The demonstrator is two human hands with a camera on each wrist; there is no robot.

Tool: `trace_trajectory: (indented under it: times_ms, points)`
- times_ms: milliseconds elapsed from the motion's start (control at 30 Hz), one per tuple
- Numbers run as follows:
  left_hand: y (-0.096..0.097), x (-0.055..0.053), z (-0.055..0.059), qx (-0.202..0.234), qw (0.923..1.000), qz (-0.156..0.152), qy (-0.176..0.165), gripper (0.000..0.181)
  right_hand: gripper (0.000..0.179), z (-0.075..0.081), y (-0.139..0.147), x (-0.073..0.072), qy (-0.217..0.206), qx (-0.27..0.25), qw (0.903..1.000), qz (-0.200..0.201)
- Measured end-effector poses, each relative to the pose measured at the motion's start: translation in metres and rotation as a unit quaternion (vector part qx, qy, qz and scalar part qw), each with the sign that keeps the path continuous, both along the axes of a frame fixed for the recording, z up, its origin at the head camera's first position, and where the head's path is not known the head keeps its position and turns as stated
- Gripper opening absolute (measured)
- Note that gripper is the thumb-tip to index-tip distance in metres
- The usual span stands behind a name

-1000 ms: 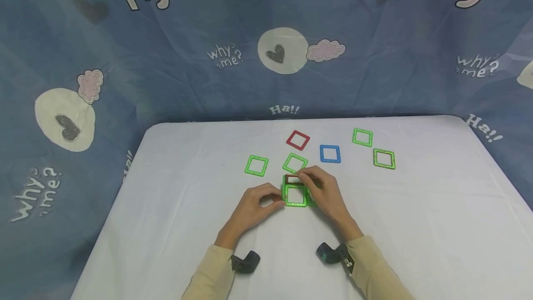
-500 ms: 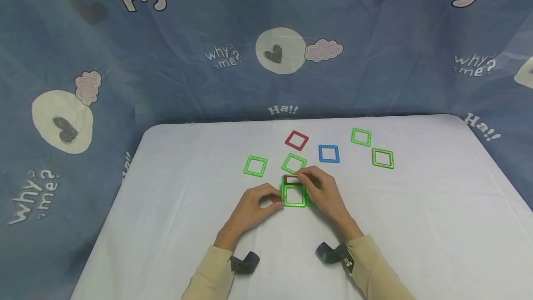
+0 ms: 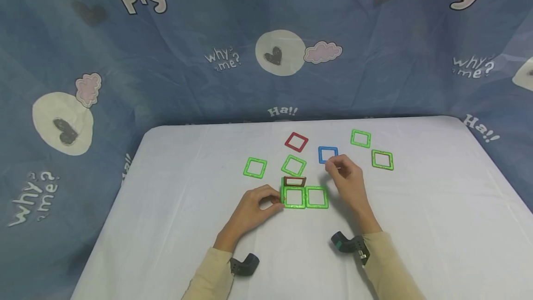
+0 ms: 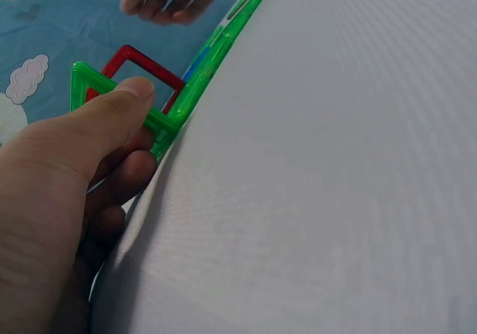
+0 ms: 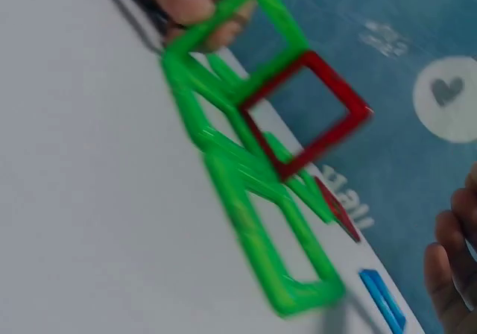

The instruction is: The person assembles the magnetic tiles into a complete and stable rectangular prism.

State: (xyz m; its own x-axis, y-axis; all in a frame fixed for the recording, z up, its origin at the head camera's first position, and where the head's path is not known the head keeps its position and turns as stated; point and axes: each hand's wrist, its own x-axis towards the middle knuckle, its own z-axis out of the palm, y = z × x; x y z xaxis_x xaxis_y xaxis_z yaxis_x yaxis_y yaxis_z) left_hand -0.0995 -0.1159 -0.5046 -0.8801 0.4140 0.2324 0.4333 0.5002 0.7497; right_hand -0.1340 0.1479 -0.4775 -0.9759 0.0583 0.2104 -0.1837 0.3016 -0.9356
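My left hand (image 3: 254,208) pinches an upright green square magnetic tile (image 5: 279,15), with its thumb on the frame in the left wrist view. That tile stands at the left edge of a flat green tile (image 3: 294,207). At the back edge stands a red tile (image 5: 339,84), joined to the upright green one at the corner. A second flat green tile (image 3: 317,207) lies against the first on its right. Over the near edge of a blue tile (image 3: 328,148) hovers my right hand (image 3: 350,184), fingers loosely bent and nothing seen between them.
Behind the joined tiles lie loose square frames: a green one (image 3: 294,174), a red one (image 3: 296,134), and another green one (image 3: 255,176) to the left. Two more green tiles (image 3: 382,168) lie at the back right of the white table (image 3: 437,226). A blue printed cloth (image 3: 187,82) hangs behind.
My right hand has let go of the upright red tile and moved right and back to the blue tile, uncovering the second flat green tile. My left hand has kept its place.
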Motion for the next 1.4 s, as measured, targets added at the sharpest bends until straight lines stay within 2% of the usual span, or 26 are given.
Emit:
trace_trajectory:
  times_ms: [167, 400, 600, 1100, 1400]
  points:
    - [0.0, 0.0, -0.001, -0.001, 1.0, 0.003, 0.002, 0.018, 0.015, 0.003, 0.016, -0.003, 0.013, 0.004, 0.999, -0.043]
    - [-0.001, 0.001, -0.002, -0.003, 1.0, 0.005, 0.006, 0.018, 0.016, 0.0, 0.038, -0.006, 0.026, -0.009, 0.9957, -0.089]
    - [-0.001, 0.001, -0.001, -0.002, 1.0, 0.004, 0.004, 0.018, 0.013, 0.0, 0.053, -0.007, 0.016, -0.013, 0.992, -0.124]
    - [-0.001, 0.0, -0.002, -0.002, 1.0, 0.0, 0.006, 0.018, 0.016, -0.003, 0.067, -0.008, -0.009, -0.011, 0.9901, -0.14]
    - [-0.001, 0.0, -0.001, 0.005, 0.9999, -0.005, 0.007, 0.018, 0.018, -0.004, 0.083, -0.008, -0.031, -0.01, 0.9846, -0.172]
